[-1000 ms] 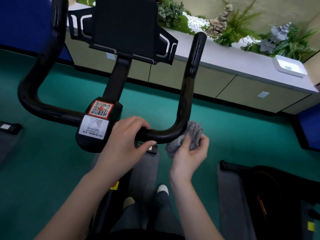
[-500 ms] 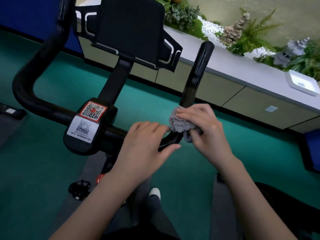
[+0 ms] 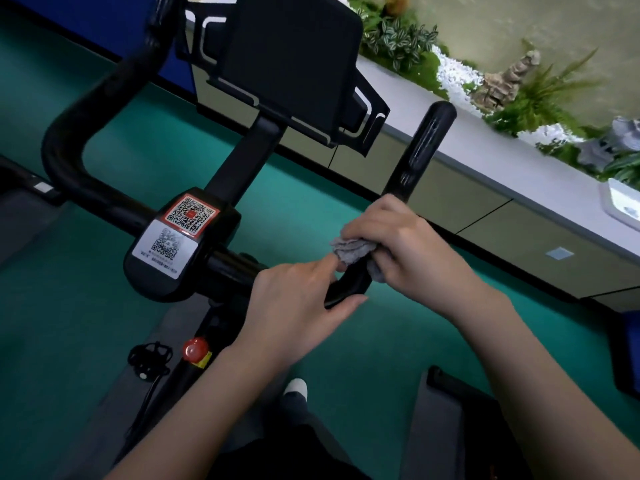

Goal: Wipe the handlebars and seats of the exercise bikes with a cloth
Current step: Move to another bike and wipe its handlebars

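A black exercise bike handlebar (image 3: pixel 79 181) fills the upper view, with a black screen holder (image 3: pixel 294 64) above its stem and two QR stickers (image 3: pixel 176 233) on the centre block. My right hand (image 3: pixel 405 244) is wrapped around the lower part of the right bar, pressing a crumpled grey cloth (image 3: pixel 351 251) against it. My left hand (image 3: pixel 301 303) grips the curved bend of the same bar just below, its fingertips touching the cloth. The right bar's upright end (image 3: pixel 426 143) sticks up free above my right hand. No seat is visible.
A red knob (image 3: pixel 195 349) and a black pedal (image 3: pixel 149 358) sit low on the bike frame. A grey ledge (image 3: pixel 502 168) with plants and stones runs along the back right, cabinets under it. Green floor all around; another dark machine (image 3: pixel 460 403) lies at the lower right.
My right hand moved with the cloth from under the bend up and over onto the right bar, now gripping it from above. My left hand stayed on the bend. The view shifted left and tilted.
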Demonstrator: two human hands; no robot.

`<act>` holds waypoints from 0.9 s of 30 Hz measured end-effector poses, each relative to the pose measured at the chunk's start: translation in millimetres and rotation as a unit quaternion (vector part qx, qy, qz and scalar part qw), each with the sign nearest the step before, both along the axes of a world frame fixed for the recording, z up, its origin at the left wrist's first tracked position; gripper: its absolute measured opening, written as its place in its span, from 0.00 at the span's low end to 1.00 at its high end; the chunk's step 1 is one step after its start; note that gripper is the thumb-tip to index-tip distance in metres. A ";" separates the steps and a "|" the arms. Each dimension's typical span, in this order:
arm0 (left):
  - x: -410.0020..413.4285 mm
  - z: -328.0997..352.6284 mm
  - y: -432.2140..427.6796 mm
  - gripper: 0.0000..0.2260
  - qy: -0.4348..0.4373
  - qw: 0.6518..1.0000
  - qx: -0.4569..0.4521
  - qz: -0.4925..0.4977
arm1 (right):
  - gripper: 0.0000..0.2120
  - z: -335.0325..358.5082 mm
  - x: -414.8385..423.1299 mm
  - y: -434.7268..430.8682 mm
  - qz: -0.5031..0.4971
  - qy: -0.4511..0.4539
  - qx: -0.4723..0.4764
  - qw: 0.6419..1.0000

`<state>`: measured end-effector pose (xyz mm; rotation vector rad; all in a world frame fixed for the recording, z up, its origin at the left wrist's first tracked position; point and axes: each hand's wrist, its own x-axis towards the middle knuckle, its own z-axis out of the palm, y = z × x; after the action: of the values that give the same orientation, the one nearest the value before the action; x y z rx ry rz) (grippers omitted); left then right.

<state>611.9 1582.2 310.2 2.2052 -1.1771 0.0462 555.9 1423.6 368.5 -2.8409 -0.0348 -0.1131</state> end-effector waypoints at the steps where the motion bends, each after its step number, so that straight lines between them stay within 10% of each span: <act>1: -0.4 -0.6 -0.1 0.17 0.001 1.000 -0.006 0.002 | 0.18 2.8 5.0 -3.8 0.013 0.024 -0.021 0.999; 8: -0.7 -1.6 -0.2 0.17 0.011 1.000 -0.022 0.005 | 0.16 16.9 33.1 -39.6 -0.074 0.000 -0.144 0.987; 12: 0.4 -2.7 -0.2 0.19 0.028 0.999 -0.022 -0.004 | 0.19 12.8 18.3 -8.4 0.028 0.061 -0.065 0.996; 20: 0.7 -4.0 1.4 0.21 0.029 0.999 -0.016 -0.018 | 0.13 17.0 48.5 -16.6 0.059 0.164 -0.228 0.958; 27: 1.1 -4.1 1.7 0.19 0.026 0.999 -0.025 -0.014 | 0.16 15.6 55.4 -49.9 -0.027 0.083 -0.184 0.979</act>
<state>612.9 1583.8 306.0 2.1341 -1.1658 0.0056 611.3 1373.7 384.1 -3.2110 0.0638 0.1327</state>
